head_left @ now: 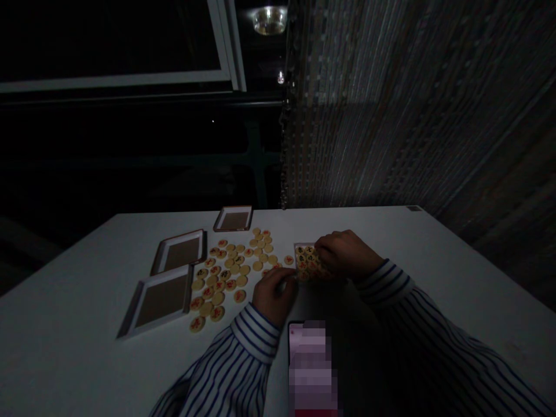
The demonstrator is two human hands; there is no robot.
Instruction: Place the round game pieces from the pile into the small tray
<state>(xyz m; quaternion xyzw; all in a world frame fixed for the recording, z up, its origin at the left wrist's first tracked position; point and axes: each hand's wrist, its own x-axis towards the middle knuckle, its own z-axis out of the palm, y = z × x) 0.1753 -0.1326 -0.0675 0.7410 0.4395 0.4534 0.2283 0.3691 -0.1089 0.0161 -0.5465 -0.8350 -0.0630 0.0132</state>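
Note:
A small box (297, 250) holds rows of round xiangqi pieces (309, 259) with black and red characters. My left hand (275, 294) is at its near left corner, the curled thumb and forefinger closed on the edge. Over the box's right side, my right hand (350, 253) is closed with fingertips pointing down among the pieces. Whatever those fingers pinch is hidden behind the hand. Left of the box, many loose xiangqi pieces (230, 284) lie scattered on the white table (438, 289), some showing red or black characters, others blank side up.
Three shallow open trays or lids (191, 298), (204, 246), (252, 217) lie along the left and back of the pieces. A lit phone (310, 370) rests between my forearms. Behind the table hang a string curtain (347, 116) and a window frame (230, 52). The room is dim.

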